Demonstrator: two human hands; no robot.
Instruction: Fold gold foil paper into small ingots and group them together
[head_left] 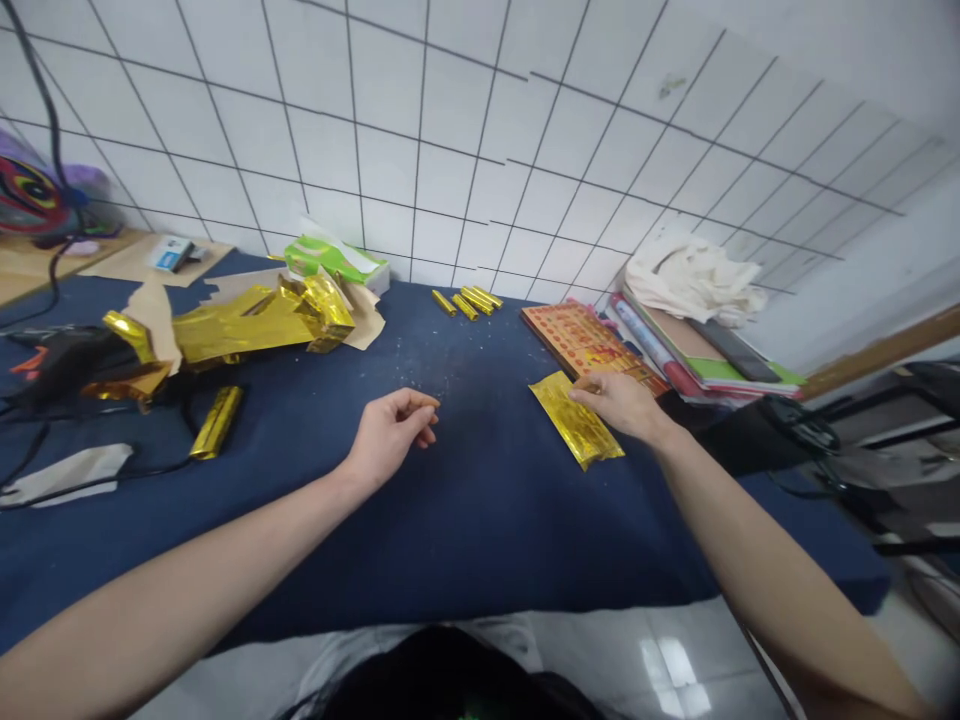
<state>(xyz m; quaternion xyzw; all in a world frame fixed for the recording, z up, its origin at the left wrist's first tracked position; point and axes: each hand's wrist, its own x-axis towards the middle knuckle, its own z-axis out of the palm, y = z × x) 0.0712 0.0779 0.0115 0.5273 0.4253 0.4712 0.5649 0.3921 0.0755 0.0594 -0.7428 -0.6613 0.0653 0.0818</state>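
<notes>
My left hand (397, 430) is over the middle of the blue-covered table (450, 530), its fingers curled and pressed together; what they hold, if anything, is too small to make out. On the right, my right hand (619, 402) pinches the upper edge of a flat gold foil piece (576, 420), which slants across the cloth. Several small gold rolls (472, 302) lie near the wall. A larger gold roll (217, 423) rests to the left of my left hand. Crumpled gold foil and brown paper (247, 325) are heaped at the back left.
A red-orange patterned box (589, 340) sits behind my right hand, beside stacked books (694, 365) with white cloth (694, 280) on top. At the left are a black glue gun (75, 365), cables and a white scrap (71, 475). A green tissue pack (330, 260) stands by the tiled wall.
</notes>
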